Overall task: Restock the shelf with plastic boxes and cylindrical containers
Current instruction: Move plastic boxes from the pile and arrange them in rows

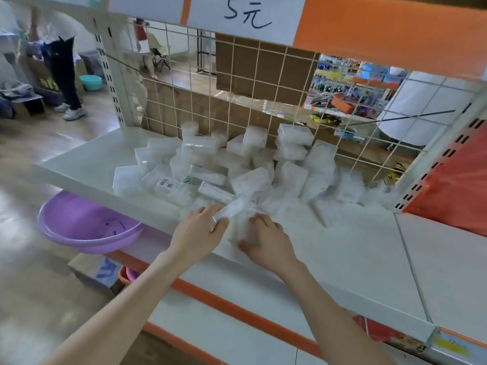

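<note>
A loose heap of translucent white plastic boxes (245, 164) covers the back and middle of the white shelf (355, 248), against a wire grid. One round cylindrical container (189, 129) stands at the back of the heap. My left hand (200, 230) grips a flat plastic box (232, 208) by its near end, just in front of the heap. My right hand (266, 241) presses down on a blurred clear container (242, 227) close to the shelf's front edge. Both hands sit side by side, almost touching.
A purple basin (84, 225) sits below the shelf at the left. An orange bag (453, 185) lies at the shelf's right end. The wire grid (237, 83) backs the shelf, with a price sign (245, 14) above. A person (63, 72) stands far left.
</note>
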The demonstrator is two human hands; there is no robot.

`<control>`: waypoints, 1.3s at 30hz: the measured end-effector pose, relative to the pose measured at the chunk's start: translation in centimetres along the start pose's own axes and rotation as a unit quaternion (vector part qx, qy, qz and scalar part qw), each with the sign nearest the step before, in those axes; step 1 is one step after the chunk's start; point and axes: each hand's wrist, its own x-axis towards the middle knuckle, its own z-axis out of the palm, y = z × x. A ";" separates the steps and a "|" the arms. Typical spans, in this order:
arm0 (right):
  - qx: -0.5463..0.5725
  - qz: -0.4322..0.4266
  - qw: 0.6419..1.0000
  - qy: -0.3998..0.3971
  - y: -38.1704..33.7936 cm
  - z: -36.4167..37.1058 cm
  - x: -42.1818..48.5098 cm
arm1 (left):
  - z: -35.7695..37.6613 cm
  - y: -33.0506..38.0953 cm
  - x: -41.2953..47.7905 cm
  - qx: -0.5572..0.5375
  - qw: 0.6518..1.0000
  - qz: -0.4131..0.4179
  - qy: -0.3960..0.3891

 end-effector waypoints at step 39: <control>0.701 0.218 0.678 -0.030 1.6 -5.6 -3.3 | 1.2 4.3 -1.0 -0.090 0.972 0.214 -0.026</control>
